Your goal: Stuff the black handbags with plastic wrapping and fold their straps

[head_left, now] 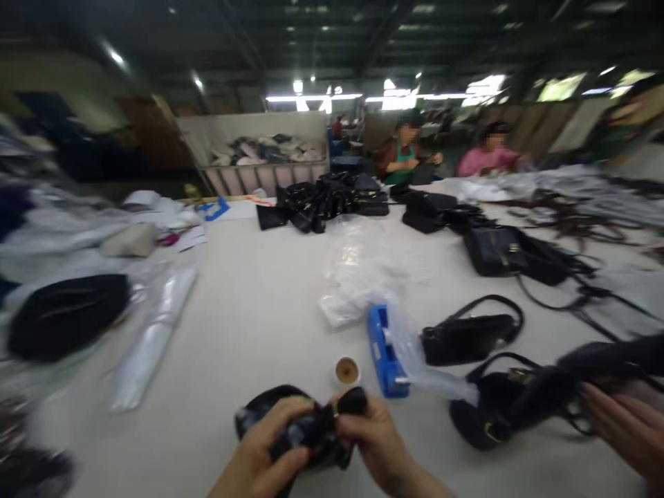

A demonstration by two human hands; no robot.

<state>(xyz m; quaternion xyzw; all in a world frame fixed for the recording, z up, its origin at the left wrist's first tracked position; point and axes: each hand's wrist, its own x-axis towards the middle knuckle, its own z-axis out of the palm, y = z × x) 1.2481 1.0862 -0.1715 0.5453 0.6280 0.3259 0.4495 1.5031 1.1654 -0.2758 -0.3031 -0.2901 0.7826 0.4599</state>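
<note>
At the bottom centre of the frame, the left hand [270, 443] grips a small black bag [306, 422], while the right hand [376, 436] pinches a dark end of it. Just beyond sits a round white-rimmed item [347, 372]; to its right, a blue dispenser [380, 346] is partly covered by clear plastic [409, 339]. More black bags [467, 339] crowd the right, where another person's hand [622, 422] reaches in, and others are piled at upper centre. The pale table [249, 304] stands in a lit hall, with a person in green [407, 152] and one in pink [490, 155] beyond it. Fingers and blur hide much of the held bag's detail
</note>
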